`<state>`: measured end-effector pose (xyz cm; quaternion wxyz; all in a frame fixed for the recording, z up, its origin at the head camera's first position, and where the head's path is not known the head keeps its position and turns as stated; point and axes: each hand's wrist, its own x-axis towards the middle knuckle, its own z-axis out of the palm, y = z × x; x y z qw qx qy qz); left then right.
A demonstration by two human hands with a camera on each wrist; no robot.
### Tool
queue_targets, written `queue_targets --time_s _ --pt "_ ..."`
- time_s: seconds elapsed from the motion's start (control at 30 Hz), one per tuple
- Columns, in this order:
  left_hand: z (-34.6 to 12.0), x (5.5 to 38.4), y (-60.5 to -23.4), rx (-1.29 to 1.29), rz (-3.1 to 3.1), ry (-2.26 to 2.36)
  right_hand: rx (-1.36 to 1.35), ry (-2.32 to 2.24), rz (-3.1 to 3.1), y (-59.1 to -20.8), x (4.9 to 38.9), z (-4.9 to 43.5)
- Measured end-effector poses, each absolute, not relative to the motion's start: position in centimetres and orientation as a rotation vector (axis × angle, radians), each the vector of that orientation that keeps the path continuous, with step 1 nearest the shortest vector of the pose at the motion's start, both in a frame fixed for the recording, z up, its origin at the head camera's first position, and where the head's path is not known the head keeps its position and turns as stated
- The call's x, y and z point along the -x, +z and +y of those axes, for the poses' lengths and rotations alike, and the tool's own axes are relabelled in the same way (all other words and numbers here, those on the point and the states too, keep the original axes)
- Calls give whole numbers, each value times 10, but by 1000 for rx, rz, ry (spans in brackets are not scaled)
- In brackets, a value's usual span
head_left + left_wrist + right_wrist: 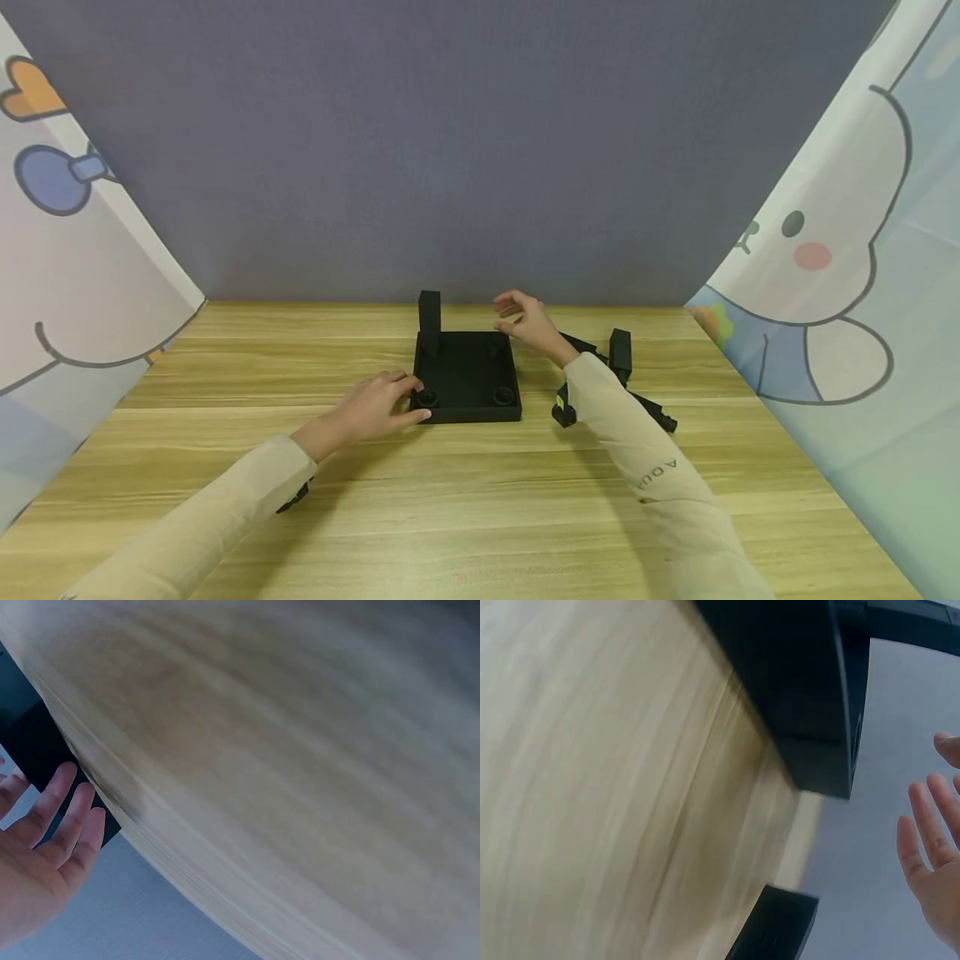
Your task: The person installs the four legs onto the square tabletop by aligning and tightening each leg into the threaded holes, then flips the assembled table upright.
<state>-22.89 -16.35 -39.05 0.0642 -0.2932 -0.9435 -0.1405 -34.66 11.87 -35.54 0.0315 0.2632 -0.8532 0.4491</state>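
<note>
A black square base (467,367) with a raised rim lies on the wooden table. Round sockets (503,396) show at its corners, and one black leg (430,321) stands upright at the back left one. My left hand (371,406) touches the front left corner, thumb along the front edge and fingers at the left side. In the left wrist view its fingers (79,810) lie fairly straight beside the dark base. Above the back right corner hovers my right hand (528,323), fingers loosely bent and thumb apart. The right wrist view shows that hand (937,862) holding nothing, clear of the base (795,697).
Right of the base lie several loose black pieces, partly behind my right forearm: a block-like leg (620,354), a rod-like piece (654,410) and a small part with a yellow-green mark (563,414). A grey panel (450,167) rises behind the table (450,517). Printed cloths flank both sides.
</note>
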Motion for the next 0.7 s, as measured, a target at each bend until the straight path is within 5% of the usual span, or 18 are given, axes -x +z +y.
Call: queue_targets --time_s 0.7 --pt "-164 230 -390 905 -2844 -443 -663 1248 -2743 -367 352 176"
